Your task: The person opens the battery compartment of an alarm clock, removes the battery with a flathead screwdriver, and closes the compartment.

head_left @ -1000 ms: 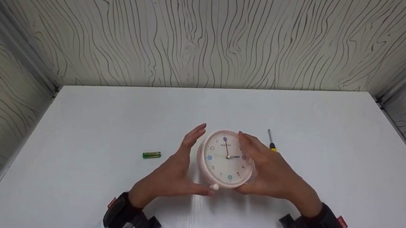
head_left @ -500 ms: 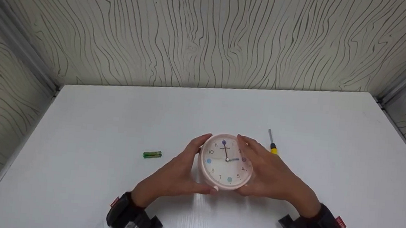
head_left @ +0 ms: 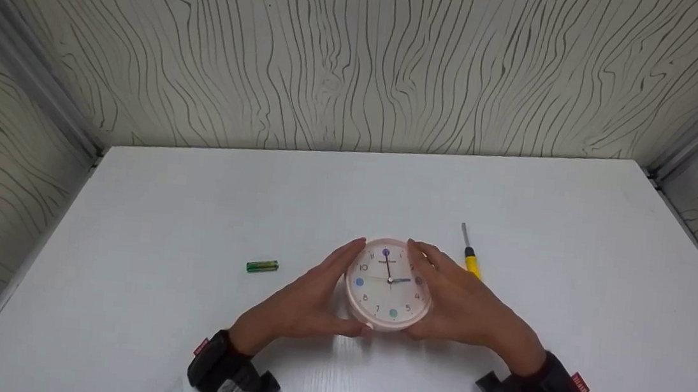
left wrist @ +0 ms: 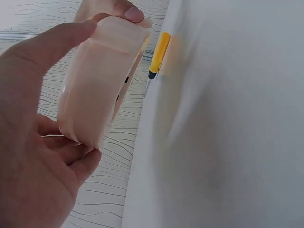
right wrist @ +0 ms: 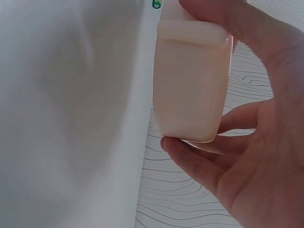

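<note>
Between both hands a round pale-pink alarm clock [head_left: 384, 295] is held above the table, its white numbered dial facing up toward the head camera. My left hand [head_left: 306, 304] grips its left side, thumb near the bottom and fingers near the top. On the opposite side my right hand [head_left: 463, 303] grips it, fingertips over the dial's right edge and thumb below. In the left wrist view the smooth side of the clock [left wrist: 95, 85] shows between thumb and fingers. The right wrist view shows the other side of the clock [right wrist: 190, 90], with a foot-like ridge near the thumb.
Green batteries [head_left: 262, 266] lie on the white table [head_left: 161, 216] left of the hands. A screwdriver [head_left: 472, 262] with a yellow and black handle lies just beyond the right hand, its handle end partly covered. Wood-grain panels [head_left: 362, 63] stand behind and at both sides.
My left hand has closed in from beside the clock and now grips its left side. The clock has come slightly down in the head view and faces up more squarely; more of the screwdriver shows.
</note>
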The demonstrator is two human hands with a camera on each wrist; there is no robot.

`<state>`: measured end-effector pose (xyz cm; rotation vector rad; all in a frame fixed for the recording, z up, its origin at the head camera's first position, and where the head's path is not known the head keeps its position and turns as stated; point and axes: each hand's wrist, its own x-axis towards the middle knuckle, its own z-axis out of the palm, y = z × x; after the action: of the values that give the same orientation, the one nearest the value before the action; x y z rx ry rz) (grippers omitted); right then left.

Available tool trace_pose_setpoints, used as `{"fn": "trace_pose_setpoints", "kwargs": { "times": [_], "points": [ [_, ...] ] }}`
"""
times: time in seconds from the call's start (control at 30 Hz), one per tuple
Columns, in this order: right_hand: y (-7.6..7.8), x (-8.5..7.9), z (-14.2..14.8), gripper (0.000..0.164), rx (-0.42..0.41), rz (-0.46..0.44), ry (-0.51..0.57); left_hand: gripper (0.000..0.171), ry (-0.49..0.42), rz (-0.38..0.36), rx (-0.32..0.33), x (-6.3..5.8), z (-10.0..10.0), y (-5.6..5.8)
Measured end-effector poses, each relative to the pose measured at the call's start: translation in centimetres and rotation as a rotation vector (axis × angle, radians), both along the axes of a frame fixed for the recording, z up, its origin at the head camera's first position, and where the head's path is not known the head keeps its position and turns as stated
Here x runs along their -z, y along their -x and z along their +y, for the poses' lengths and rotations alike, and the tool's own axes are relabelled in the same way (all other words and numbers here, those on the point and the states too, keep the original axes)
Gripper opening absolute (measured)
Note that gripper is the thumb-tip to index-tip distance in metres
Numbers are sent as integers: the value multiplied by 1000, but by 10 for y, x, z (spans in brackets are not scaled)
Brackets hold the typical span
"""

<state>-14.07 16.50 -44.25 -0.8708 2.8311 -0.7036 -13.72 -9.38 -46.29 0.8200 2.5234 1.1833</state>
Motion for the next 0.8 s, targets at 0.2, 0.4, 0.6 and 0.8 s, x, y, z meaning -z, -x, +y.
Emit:
{"fn": "trace_pose_setpoints", "kwargs": {
  "times": [0.2, 0.4, 0.6, 0.8],
  "points": [
    [-2, 2, -1, 116, 14, -11, -41, 116, 11, -25, 12, 5, 1, 0],
    [-3, 3, -4, 116, 40, -47, -62, 121, 49, -35, 14, 9, 3, -1],
    [-4, 5, -8, 114, 51, -51, -107, 120, 82, -12, 28, 12, 4, -1],
    [-5, 7, -9, 113, 41, -41, -123, 121, 86, -34, 8, 15, 5, -1]
  ]
}}
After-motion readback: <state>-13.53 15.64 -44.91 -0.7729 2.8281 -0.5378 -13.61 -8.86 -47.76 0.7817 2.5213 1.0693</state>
